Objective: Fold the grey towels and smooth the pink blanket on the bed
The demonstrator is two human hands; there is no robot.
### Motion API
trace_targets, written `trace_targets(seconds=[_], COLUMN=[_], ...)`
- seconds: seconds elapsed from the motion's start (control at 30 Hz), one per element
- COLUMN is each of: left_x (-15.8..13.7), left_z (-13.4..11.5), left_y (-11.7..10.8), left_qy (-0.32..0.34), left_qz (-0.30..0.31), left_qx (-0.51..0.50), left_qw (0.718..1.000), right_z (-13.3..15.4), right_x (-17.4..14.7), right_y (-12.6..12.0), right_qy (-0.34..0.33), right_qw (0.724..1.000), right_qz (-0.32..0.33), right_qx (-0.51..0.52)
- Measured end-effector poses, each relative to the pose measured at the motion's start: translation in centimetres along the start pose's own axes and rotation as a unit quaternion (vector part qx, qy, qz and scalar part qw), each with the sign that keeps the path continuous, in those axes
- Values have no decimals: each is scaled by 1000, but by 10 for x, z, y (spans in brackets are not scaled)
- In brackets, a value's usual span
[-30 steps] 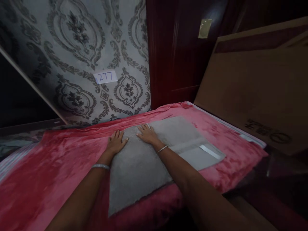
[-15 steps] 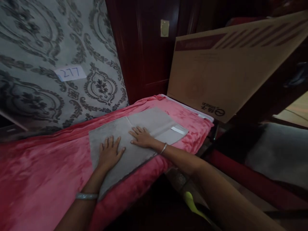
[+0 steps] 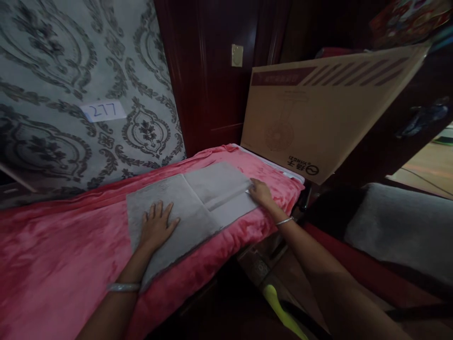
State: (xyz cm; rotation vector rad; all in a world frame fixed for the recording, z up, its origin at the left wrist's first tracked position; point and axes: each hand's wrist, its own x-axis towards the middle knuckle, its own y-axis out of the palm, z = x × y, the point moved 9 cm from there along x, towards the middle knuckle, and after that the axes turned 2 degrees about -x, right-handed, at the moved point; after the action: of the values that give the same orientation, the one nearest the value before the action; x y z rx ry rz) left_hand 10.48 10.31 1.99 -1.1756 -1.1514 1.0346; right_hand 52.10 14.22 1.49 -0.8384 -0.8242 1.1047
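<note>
I am viewing the work by head camera. The grey cloth [image 3: 193, 224] is lying largely flat on the pink blanket [image 3: 74, 236], with a crease running across its middle. The left hand [image 3: 157, 227] is resting palm down on the left panel, fingers spread apart — nothing is being clasped there. The right hand [image 3: 260, 192] is touching the right end, fingers bent, beside a small white strip [image 3: 247, 191]; whether that grip is pinching the edge or only pressing on it, I cannot tell. The carton [image 3: 300, 118] is standing beyond, clear of both hands. I am judging the step in hand to be flattening and straightening the cloth. In my judgement, the next move is calling for a steady left palm as anchor — and light, even tension at the right end, the soft blanket being liable to bunch.
</note>
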Motion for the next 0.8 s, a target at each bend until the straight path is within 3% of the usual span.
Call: trace_targets(seconds=[0.23,0.37,0.57,0.8], left_x=[0,-1,-2,-3], left_z=[0,1,3,7], left_y=[1,-1,0,-1], left_qy=[2,8,11,27], left_qz=[-1,-17,-27,-69], left_qx=[2,-8,-21,-100], left_qw=[1000,1000,999,992], right_z=[-43,-55,-61,-56], right_x=[29,36,21,-6], right_y=[-4,2,11,32], right_qy=[60,78,82,93], right_qw=[992,969,894,793], right_qz=[42,78,71,32], right_qx=[102,221,434,601])
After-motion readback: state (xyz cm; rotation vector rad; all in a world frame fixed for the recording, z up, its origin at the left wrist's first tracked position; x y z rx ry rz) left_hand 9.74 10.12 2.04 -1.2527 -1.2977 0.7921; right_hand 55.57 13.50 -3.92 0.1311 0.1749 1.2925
